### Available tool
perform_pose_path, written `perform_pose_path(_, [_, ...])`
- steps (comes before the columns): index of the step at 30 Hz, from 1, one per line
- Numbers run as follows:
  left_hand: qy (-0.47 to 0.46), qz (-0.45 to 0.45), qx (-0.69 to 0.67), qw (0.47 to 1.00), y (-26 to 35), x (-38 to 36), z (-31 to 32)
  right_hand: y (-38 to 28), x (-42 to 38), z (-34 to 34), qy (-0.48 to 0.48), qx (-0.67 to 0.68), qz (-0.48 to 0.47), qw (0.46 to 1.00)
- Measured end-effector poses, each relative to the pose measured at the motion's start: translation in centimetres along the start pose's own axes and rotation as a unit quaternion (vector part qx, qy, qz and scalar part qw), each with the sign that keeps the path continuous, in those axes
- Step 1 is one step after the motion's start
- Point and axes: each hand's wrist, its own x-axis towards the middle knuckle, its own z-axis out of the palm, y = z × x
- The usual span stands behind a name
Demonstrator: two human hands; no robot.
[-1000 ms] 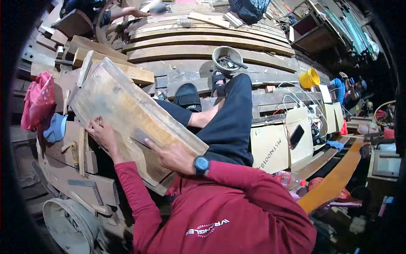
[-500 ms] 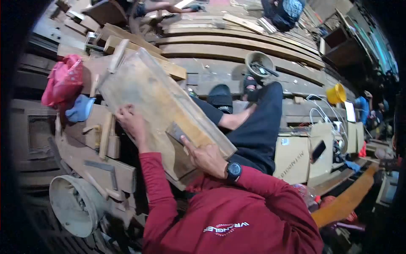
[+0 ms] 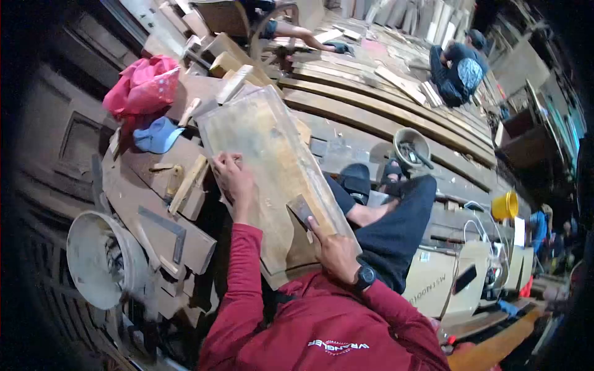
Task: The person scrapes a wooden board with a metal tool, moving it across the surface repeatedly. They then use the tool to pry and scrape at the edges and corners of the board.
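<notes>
A wide wooden panel (image 3: 272, 148) with a raised edge strip lies slanted across my lap. My left hand (image 3: 235, 179) rests on the panel's left part, its fingers curled together; whatever they may hold is too small to make out. Near the lower right edge, my right hand (image 3: 334, 250) grips a flat dark scraper-like blade (image 3: 299, 209), its index finger stretched along it. The blade touches the panel's surface. A black watch (image 3: 365, 276) is on my right wrist.
At left are a pink bag (image 3: 142, 86), a blue cap (image 3: 158, 135), a metal square (image 3: 178, 244) and a whitish bucket (image 3: 99, 260). Ahead stands a tool bucket (image 3: 411, 149) by long planks (image 3: 383, 117). Two people (image 3: 461, 68) sit farther back; cardboard (image 3: 427, 278) lies right.
The whole view has shifted, so the panel and both hands appear farther right. Both hands remain on the panel, and the blade stays in my right hand.
</notes>
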Motion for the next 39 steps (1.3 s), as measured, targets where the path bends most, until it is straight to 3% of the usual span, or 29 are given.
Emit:
perform_pose_path(5, [0.011, 0.036, 0.051, 0.998, -1.0, -0.1, -0.6, -3.2, 5.7, -2.5, -0.003, -0.007, 0.008, 1.0])
perform_pose_path(8, [0.015, 0.047, 0.048, 0.998, -1.6, -0.1, -0.1, -2.5, 3.5, -2.0, 0.036, 0.017, -0.001, 0.999])
perform_pose_path(11, [-0.01, 0.015, 0.049, 0.999, -0.8, 0.1, -0.3, -1.8, -0.5, -1.6, 0.008, -0.083, 0.04, 0.996])
perform_pose_path(12, [-0.01, 0.012, 0.053, 0.998, -0.5, 0.1, -0.3, -1.2, -1.0, -1.0, 0.048, -0.036, 0.03, 0.998])
perform_pose_path(18, [-0.016, -0.011, 0.043, 0.999, -1.5, 0.0, 0.8, -0.1, 5.4, -0.1, 0.031, 0.004, 0.001, 1.0])
perform_pose_path(21, [0.003, 0.049, 0.033, 0.998, -2.7, -0.1, 0.7, 0.5, 6.7, 0.7, 0.108, -0.006, 0.001, 0.994])
perform_pose_path(23, [-0.016, -0.003, 0.017, 1.0, -1.1, -0.2, 0.0, -0.5, 4.2, -1.8, 0.059, 0.014, 0.059, 0.996])
perform_pose_path(27, [0.013, 0.027, 0.064, 0.998, -0.9, -0.1, 0.1, 0.2, -0.1, -2.1, 0.057, 0.03, 0.092, 0.994])
perform_pose_path(35, [0.015, 0.033, 0.072, 0.997, -0.6, -0.1, 0.0, 2.1, 7.3, -0.4, 0.118, 0.046, 0.036, 0.991])
perform_pose_path(39, [0.008, 0.006, 0.042, 0.999, -1.1, -0.1, 0.4, 2.0, 3.9, -1.5, 0.088, 0.065, 0.075, 0.991])
